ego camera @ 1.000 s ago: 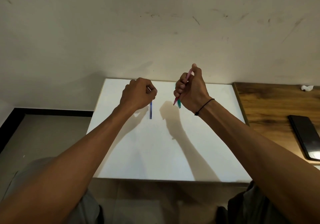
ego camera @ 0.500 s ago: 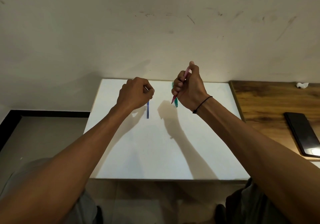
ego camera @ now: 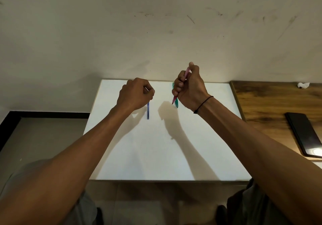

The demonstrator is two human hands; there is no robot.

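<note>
A white table [ego camera: 156,155] stands against a wall. My right hand [ego camera: 190,87] is raised above its far part and grips a pink pen [ego camera: 186,72] in a fist, tip down and thumb on the top end. A green pen [ego camera: 176,102] lies on the table behind that hand, mostly hidden. My left hand [ego camera: 135,93] is curled over the far end of a blue pen [ego camera: 148,111] that lies on the table pointing toward me. Something thin and pale glints between its fingers; I cannot tell whether it holds the blue pen.
A wooden desk [ego camera: 264,106] adjoins the white table on the right. It carries a black phone [ego camera: 305,134] and a crumpled white scrap [ego camera: 303,84] near the wall. Grey floor [ego camera: 43,137] lies to the left. My knees show below the table's near edge.
Both hands stay almost in place over the far part of the table. The view has shifted slightly; the pens keep their positions.
</note>
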